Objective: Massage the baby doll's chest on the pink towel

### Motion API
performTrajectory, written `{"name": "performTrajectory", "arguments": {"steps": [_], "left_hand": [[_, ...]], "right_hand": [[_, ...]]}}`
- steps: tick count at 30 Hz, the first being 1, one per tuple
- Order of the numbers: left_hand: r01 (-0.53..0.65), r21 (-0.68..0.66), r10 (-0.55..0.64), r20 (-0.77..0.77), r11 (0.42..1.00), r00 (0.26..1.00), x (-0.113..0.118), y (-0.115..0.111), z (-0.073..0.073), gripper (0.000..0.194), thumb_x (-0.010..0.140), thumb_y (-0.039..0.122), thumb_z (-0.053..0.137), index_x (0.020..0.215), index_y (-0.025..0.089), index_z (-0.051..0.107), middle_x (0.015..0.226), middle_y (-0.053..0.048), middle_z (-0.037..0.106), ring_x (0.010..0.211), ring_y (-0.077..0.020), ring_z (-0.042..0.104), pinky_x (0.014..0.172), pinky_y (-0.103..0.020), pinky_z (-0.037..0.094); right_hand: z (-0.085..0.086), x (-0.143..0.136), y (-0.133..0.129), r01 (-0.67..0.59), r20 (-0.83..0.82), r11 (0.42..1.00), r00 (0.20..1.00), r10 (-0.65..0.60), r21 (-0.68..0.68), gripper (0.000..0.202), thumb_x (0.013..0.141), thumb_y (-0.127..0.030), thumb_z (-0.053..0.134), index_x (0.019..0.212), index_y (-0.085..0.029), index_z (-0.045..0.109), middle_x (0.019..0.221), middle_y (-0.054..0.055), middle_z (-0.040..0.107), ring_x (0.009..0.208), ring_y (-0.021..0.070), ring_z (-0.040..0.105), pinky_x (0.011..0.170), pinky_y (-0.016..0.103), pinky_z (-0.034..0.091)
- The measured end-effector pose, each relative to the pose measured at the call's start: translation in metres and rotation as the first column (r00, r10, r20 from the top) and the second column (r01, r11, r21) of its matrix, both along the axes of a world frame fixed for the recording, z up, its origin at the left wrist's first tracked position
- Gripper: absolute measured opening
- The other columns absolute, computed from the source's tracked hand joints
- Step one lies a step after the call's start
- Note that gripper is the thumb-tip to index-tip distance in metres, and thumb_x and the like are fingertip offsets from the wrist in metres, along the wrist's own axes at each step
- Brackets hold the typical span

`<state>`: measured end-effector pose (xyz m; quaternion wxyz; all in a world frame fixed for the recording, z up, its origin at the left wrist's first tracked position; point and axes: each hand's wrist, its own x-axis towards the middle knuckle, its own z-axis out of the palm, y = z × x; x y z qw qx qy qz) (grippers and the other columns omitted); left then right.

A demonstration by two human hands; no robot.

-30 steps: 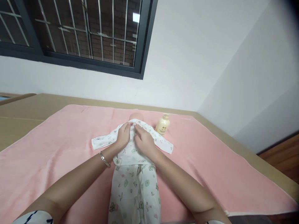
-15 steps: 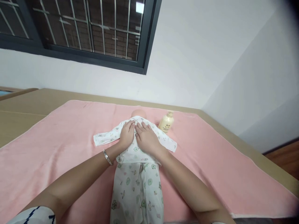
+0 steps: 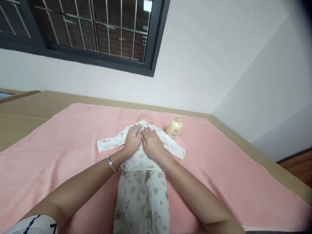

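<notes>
A baby doll (image 3: 145, 118) lies on the pink blanket (image 3: 78, 130), its rounded head pointing away from me. It wears a white patterned long-sleeved top (image 3: 141, 159) with both sleeves spread out, and matching trousers (image 3: 142, 201) reach down towards me. My left hand (image 3: 133, 140) rests flat on the left side of the upper part of the top, fingers stretched out. Beside it, my right hand (image 3: 152, 143) lies flat on the right side, its fingers also extended. The two hands nearly touch at the middle. They hide part of the top beneath them.
A cream pump bottle (image 3: 174, 127) stands on the blanket, right of the doll's head. The blanket covers a wooden surface (image 3: 26, 112) that meets a white wall (image 3: 195, 58). A dark-framed barred window (image 3: 99, 32) is above.
Both hands stay on the top, with only a very slight shift of the fingers. The view has moved a little; the doll and bottle keep their places.
</notes>
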<state>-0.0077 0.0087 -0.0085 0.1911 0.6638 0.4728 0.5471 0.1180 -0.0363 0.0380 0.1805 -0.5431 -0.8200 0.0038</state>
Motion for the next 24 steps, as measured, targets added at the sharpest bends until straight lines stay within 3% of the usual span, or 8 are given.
{"name": "performTrajectory", "arguments": {"steps": [2,8,13,16,19,24], "left_hand": [[-0.020,-0.008,0.019,-0.078,1.000,0.997,0.000,-0.001,0.000,0.036,0.093,0.023,0.042,0.116,0.015,0.068,0.131,-0.013,0.066,0.130,-0.0257,0.055,0.117,-0.046,0.037],[-0.106,-0.032,0.092,-0.298,0.994,0.950,0.005,-0.010,0.004,0.042,0.096,0.025,0.038,0.126,0.013,0.064,0.141,-0.016,0.059,0.139,-0.0306,0.046,0.118,-0.054,0.032],[-0.098,-0.116,0.049,-0.370,0.988,0.928,0.002,-0.002,0.009,0.045,0.095,0.028,0.041,0.133,0.010,0.057,0.147,-0.019,0.053,0.143,-0.0329,0.041,0.120,-0.054,0.027],[-0.073,-0.171,-0.003,-0.411,0.983,0.911,-0.002,0.004,0.011,0.050,0.094,0.032,0.045,0.136,0.007,0.054,0.150,-0.021,0.048,0.145,-0.0343,0.038,0.121,-0.052,0.025],[-0.091,-0.135,0.019,-0.460,0.987,0.888,-0.002,0.001,0.012,0.051,0.095,0.031,0.041,0.138,0.005,0.051,0.149,-0.023,0.048,0.144,-0.0347,0.038,0.120,-0.052,0.027],[-0.083,0.004,0.073,-0.513,0.997,0.855,0.010,-0.021,0.009,0.048,0.097,0.027,0.036,0.135,0.002,0.053,0.143,-0.028,0.053,0.141,-0.0371,0.042,0.116,-0.054,0.032]], "right_hand": [[0.000,0.005,0.007,-0.026,-0.058,0.999,0.998,0.024,-0.030,0.049,0.103,-0.027,0.031,0.147,-0.011,0.046,0.157,0.013,0.039,0.150,0.0244,0.027,0.123,0.046,0.018],[-0.002,0.028,0.035,0.147,-0.160,0.981,0.973,-0.166,-0.126,0.054,0.104,-0.042,0.032,0.147,-0.012,0.046,0.156,0.015,0.042,0.148,0.0262,0.031,0.122,0.048,0.021],[-0.001,0.011,0.011,0.206,-0.028,0.977,0.978,-0.208,-0.046,0.054,0.104,-0.032,0.029,0.146,-0.003,0.045,0.151,0.021,0.046,0.145,0.0292,0.037,0.120,0.044,0.026],[-0.001,-0.002,-0.007,0.181,0.064,0.982,0.981,-0.184,0.053,0.053,0.102,-0.027,0.033,0.145,0.000,0.046,0.149,0.025,0.047,0.142,0.0318,0.041,0.120,0.043,0.026],[0.000,-0.002,-0.007,0.138,0.066,0.989,0.988,-0.141,0.052,0.050,0.101,-0.026,0.035,0.144,-0.004,0.049,0.150,0.022,0.047,0.143,0.0308,0.040,0.120,0.043,0.025],[0.001,0.023,0.028,0.108,-0.145,0.988,0.982,-0.124,-0.112,0.052,0.103,-0.035,0.034,0.148,-0.009,0.044,0.156,0.016,0.041,0.146,0.0259,0.035,0.122,0.044,0.024]]}}
